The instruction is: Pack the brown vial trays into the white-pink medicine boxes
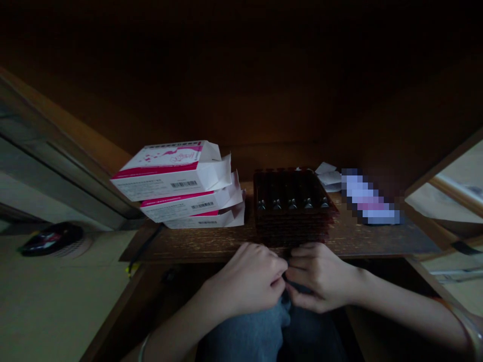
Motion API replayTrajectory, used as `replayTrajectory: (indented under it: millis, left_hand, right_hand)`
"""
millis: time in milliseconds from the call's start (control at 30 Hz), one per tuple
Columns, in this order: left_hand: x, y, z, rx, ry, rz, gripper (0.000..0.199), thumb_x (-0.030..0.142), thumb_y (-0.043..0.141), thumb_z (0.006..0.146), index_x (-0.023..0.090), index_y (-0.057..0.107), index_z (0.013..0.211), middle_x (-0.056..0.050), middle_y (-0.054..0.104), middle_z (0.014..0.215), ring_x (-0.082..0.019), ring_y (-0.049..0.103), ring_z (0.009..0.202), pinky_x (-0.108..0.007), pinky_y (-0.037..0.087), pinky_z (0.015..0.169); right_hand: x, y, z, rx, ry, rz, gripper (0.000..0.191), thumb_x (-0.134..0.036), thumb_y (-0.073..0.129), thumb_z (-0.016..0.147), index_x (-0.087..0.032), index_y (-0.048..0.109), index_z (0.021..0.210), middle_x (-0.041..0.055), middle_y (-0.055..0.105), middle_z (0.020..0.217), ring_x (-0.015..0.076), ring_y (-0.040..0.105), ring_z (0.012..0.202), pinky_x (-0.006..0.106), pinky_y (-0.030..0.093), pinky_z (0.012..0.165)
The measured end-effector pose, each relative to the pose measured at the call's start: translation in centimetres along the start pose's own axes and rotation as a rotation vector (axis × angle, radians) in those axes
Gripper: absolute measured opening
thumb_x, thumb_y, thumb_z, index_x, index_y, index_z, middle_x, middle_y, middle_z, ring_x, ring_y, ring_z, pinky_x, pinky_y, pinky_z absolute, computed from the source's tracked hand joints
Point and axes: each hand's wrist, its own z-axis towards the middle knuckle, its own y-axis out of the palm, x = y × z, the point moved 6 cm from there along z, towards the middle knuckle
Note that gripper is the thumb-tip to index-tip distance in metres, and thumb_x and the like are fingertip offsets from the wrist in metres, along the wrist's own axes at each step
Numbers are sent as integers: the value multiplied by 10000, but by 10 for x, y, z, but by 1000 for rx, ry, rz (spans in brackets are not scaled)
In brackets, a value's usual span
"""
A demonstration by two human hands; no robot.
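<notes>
Left hand (245, 281) and right hand (320, 276) meet at the fingertips, pinching a small dark item (292, 285), too shadowed to identify.
It sits at 6 o'clock, below the wooden shelf (211, 246); amber glass ampoules (292, 201) stand at 12 o'clock, stacked pink-and-white cartons (173, 176) at 11 o'clock.

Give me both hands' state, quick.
Left hand: closed, fingers curled, any hold hidden.
Right hand: closed, pinching something dark, too hidden to name.
</notes>
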Motion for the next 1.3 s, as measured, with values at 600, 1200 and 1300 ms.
replayTrajectory:
  millis: [600, 1200, 1300]
  left_hand:
    - [29, 7, 23, -98, 128, 312, 180, 217, 627, 780, 114, 761, 719, -148, 727, 651, -296, 713, 623, -358, 447, 523]
    - [16, 6, 17, -36, 80, 193, 203, 219, 598, 805, 144, 729, 668, -102, 722, 660, -262, 706, 634, -324, 475, 551]
    - [16, 5, 15, 2, 87, 185, 209, 210, 603, 808, 149, 700, 632, -79, 703, 628, -239, 691, 610, -303, 456, 544]
  right_hand:
    - [4, 16, -6, -405, 73, -46, 176, -249, 602, 807, -174, 700, 683, 74, 707, 649, 230, 634, 690, 351, 435, 672]
    - [6, 6, -2, -381, 110, 52, 161, -198, 607, 778, -171, 665, 630, 37, 678, 608, 175, 568, 622, 318, 344, 597]
    - [6, 6, -3, -359, 106, 60, 173, -211, 606, 786, -173, 657, 625, 30, 666, 592, 170, 557, 614, 314, 336, 589]
